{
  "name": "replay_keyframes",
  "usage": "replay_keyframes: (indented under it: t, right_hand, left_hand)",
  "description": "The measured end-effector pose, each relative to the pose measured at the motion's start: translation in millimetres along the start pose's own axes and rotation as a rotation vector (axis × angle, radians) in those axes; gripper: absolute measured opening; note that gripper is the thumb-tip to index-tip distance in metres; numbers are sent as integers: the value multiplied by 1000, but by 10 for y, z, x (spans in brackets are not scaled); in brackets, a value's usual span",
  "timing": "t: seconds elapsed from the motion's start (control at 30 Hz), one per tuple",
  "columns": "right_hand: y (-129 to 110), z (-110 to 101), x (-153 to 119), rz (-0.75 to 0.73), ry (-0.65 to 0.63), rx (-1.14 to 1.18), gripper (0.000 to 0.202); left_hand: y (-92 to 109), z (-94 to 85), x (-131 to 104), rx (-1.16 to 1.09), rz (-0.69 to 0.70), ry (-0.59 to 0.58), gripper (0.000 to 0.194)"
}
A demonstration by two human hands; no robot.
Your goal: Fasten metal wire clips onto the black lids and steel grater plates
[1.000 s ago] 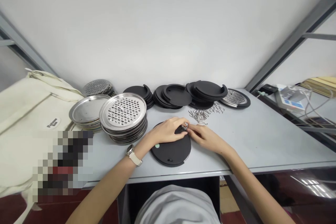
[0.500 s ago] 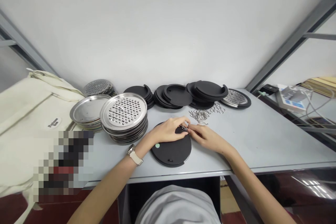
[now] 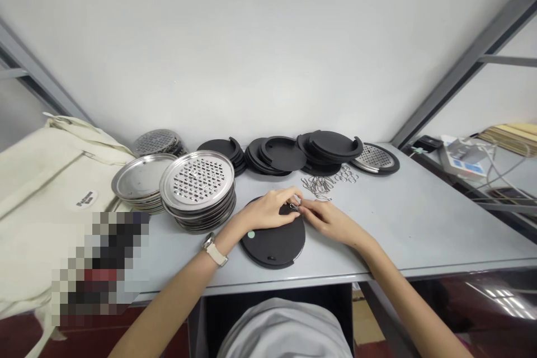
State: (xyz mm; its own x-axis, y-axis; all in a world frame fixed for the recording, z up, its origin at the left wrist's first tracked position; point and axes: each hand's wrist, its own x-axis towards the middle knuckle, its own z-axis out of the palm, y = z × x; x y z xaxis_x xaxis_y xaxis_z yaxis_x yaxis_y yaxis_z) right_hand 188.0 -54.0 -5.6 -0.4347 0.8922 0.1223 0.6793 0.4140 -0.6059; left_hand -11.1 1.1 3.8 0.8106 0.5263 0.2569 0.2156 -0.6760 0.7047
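Note:
A round black plastic disc (image 3: pixel 279 243) with a pale green dot lies flat near the table's front edge. My left hand (image 3: pixel 266 210) rests over its upper part, thumb and forefinger curled round a small wire hook (image 3: pixel 294 206). From the other side my right hand (image 3: pixel 333 220) pinches the same hook at the disc's right edge. Fingers cover most of the hook, and I cannot tell whether it is attached to the disc. Loose wire hooks (image 3: pixel 318 185) and metal rings (image 3: pixel 347 174) lie in a small pile beyond my hands.
Stacked metal grater plates (image 3: pixel 197 182) and plain-looking metal discs (image 3: pixel 142 176) stand on the left. Several stacks of black holders (image 3: pixel 283 154) line the wall. A grater in its black holder (image 3: pixel 375 158) lies at the right. A cream bag (image 3: pixel 46 190) covers the table's left end.
Both hands stay on the hook at almost the same place. The whole view has shifted very slightly; nothing else has visibly moved.

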Motion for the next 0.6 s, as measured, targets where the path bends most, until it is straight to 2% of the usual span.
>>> replay_keyframes:
  t: [0.6]
  right_hand:
    - [-5,-9,0,22,-11,39,29]
  left_hand:
    - [-29,11,-2,-20,36,4,34]
